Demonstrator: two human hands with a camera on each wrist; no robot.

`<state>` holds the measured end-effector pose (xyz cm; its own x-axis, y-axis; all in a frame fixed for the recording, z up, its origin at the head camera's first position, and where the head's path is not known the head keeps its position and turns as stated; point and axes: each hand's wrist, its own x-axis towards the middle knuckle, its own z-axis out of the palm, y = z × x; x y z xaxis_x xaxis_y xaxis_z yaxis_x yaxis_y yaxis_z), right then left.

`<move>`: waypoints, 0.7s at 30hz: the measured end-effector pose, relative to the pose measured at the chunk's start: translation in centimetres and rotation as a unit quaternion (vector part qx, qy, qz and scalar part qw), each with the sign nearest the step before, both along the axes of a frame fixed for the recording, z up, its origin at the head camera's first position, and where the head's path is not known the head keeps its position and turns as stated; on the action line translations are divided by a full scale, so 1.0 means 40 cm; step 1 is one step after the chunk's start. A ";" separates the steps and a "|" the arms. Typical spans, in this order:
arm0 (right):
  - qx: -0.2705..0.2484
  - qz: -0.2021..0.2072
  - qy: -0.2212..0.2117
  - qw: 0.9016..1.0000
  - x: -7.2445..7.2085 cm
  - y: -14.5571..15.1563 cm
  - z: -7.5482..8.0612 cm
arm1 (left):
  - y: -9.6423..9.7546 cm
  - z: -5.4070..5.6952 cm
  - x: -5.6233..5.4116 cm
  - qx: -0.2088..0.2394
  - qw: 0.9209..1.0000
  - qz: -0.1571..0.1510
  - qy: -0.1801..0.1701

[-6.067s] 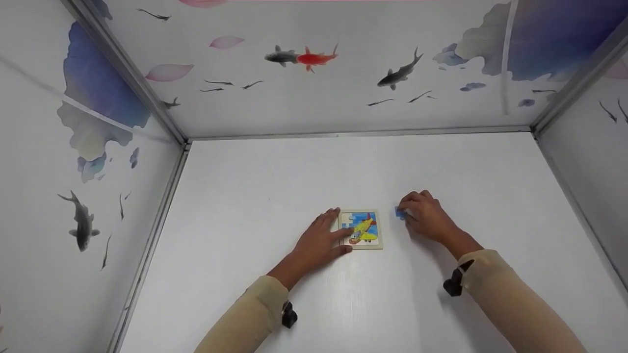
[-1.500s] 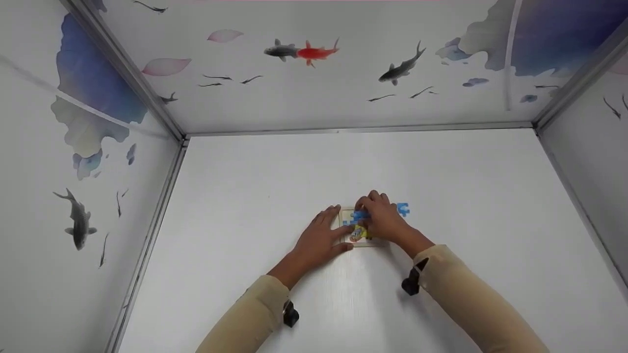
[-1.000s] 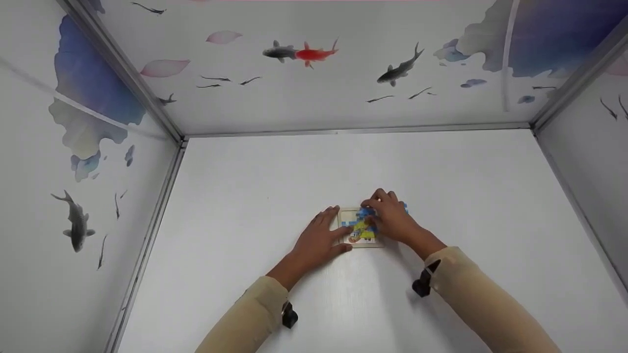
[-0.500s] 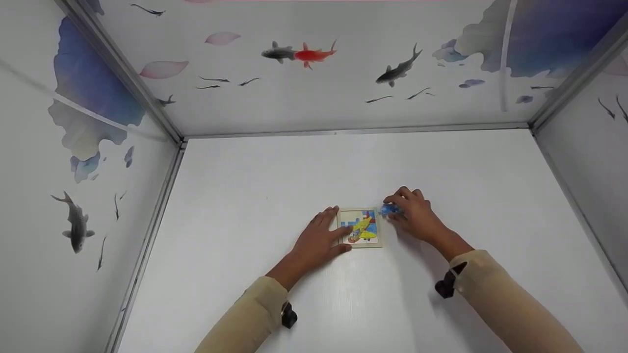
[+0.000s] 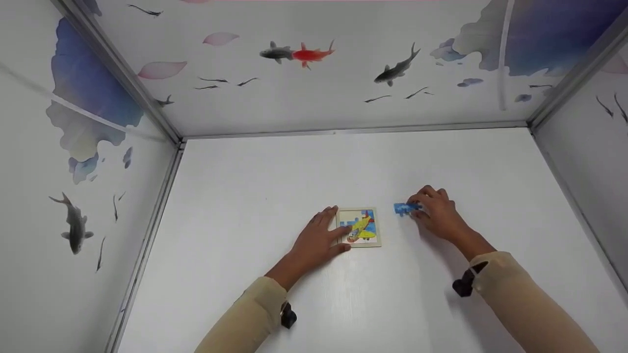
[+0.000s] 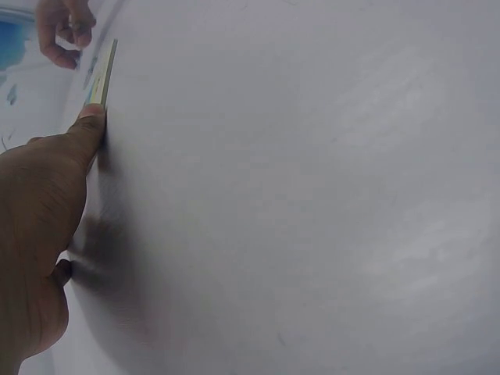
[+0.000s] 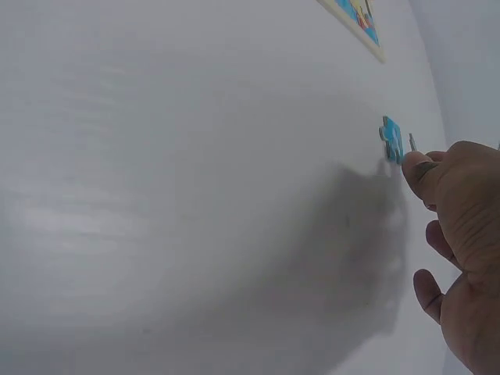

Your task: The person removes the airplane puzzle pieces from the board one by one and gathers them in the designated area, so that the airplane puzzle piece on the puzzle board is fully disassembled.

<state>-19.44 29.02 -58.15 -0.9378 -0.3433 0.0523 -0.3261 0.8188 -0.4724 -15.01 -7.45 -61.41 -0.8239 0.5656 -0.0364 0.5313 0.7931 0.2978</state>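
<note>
A small wooden puzzle tray point(image 5: 378, 235) lies on the white table, showing a yellow airplane on blue. Bare wood shows at its upper left. My left hand point(image 5: 316, 240) rests on it with fingers spread: one finger lies over the picture, the thumb lies at the near edge, other fingertips reach the far left corner. To the right of the tray, my right hand point(image 5: 439, 213) pinches a blue puzzle piece point(image 7: 412, 142), seen edge-on in the right wrist view. Another blue jigsaw piece point(image 7: 391, 141) lies on the table just past the fingertips.
White panels printed with fish and petals point(image 5: 304, 54) enclose the table at the back and both sides. Grey metal strips point(image 5: 274, 135) run along the table's edges. A dark wrist camera point(image 5: 289, 316) sits on each beige sleeve.
My right hand held a blue piece over the tray, then drew back to the right with it, beside the other loose piece. My left hand stays on the tray.
</note>
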 end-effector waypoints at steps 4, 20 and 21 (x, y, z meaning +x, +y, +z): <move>0.006 -0.009 -0.013 1.000 0.001 0.020 -0.004 | -0.004 0.003 0.002 0.001 1.000 -0.001 -0.002; 0.009 -0.014 -0.022 1.000 -0.012 0.039 -0.026 | -0.001 0.002 0.003 -0.010 1.000 -0.003 0.010; 0.010 -0.016 -0.023 1.000 -0.012 0.039 -0.027 | -0.001 0.003 0.003 -0.010 1.000 -0.003 0.009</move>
